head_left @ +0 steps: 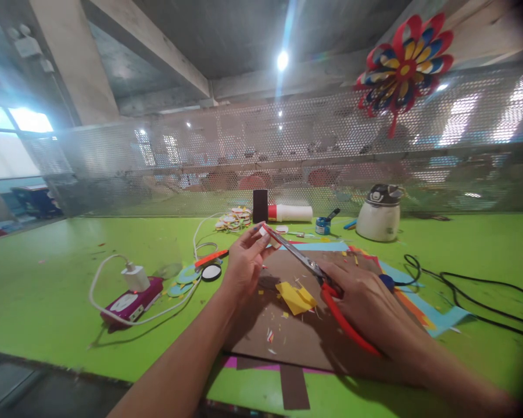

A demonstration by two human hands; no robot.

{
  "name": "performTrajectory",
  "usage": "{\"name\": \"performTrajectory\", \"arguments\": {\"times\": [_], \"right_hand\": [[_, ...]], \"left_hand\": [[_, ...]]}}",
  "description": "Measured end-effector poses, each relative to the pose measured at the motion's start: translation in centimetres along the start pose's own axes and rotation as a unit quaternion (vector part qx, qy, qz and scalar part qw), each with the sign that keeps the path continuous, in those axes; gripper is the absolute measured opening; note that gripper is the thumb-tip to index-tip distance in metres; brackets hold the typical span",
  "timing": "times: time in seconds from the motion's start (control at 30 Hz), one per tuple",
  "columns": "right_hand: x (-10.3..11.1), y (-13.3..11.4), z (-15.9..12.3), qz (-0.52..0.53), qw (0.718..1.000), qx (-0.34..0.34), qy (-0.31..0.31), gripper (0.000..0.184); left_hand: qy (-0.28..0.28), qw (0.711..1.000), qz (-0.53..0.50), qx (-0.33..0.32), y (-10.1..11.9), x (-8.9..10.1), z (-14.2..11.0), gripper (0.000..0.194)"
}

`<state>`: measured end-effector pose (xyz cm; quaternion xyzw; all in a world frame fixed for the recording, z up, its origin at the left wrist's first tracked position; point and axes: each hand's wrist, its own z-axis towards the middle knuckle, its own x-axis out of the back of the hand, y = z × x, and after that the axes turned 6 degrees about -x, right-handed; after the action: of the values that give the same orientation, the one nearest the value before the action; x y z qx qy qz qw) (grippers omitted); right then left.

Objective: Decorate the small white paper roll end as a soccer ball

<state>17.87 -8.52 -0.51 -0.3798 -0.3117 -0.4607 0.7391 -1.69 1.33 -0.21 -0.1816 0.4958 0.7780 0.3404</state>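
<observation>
Over the brown sheet (296,342), the left hand (247,256) pinches a paper piece (271,237); the right hand (358,288) grips red-handled scissors (316,270).

1 white adapter (135,278) sits on a purple power strip (146,297).

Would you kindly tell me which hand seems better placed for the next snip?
Probably the right hand: it holds the red-handled scissors, whose blades point toward the small red-and-white piece held in the left hand.
</observation>
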Motion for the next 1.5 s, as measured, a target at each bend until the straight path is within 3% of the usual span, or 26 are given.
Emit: {"name": "performTrajectory", "arguments": {"times": [0.83, 1.2, 1.5], "right_hand": [[0.6, -0.8, 0.0, 0.006, 1.0, -0.014, -0.009, 0.018], [-1.9, 3.1, 1.6, 0.054, 0.994, -0.078, 0.056, 0.037], [-1.8, 2.5, 1.8, 0.139, 0.988, -0.062, 0.03, 0.045]], "left_hand": [[0.01, 0.999, 0.031, -0.014, -0.3, 0.5, 0.4, 0.037], [-0.021, 0.999, 0.031, 0.003, 0.8, -0.1, -0.1, 0.039], [-0.023, 0.999, 0.047, -0.007, 0.6, -0.3, -0.1, 0.045]]}}
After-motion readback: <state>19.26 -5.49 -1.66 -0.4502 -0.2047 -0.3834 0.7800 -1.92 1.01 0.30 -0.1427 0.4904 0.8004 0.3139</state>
